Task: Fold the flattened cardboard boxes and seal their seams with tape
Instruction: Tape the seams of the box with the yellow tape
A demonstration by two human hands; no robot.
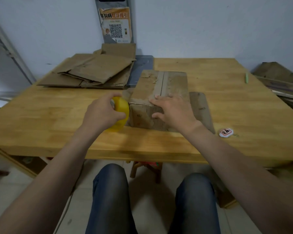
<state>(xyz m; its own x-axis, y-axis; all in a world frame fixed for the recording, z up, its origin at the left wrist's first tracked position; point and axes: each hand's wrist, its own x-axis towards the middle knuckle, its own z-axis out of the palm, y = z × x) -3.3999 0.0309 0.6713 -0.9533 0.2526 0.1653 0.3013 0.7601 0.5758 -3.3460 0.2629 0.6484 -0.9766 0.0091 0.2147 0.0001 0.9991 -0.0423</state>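
One view only: head-worn, wide-angle; sits above a seated person and faces forward and down; knees [112, 191] at the bottom edge, nearest the lens; forearms run in from the lower left and lower right corners; left hand [101, 114] and right hand [172, 112] sit mid-frame, fairly near the lens; table [41, 119] spans the middle from left to right; far wall [210, 27] fills the top; table edges bow toward the frame borders.

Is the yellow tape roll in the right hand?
No, the left hand grips the yellow tape roll; the right hand rests on the brown cardboard box.
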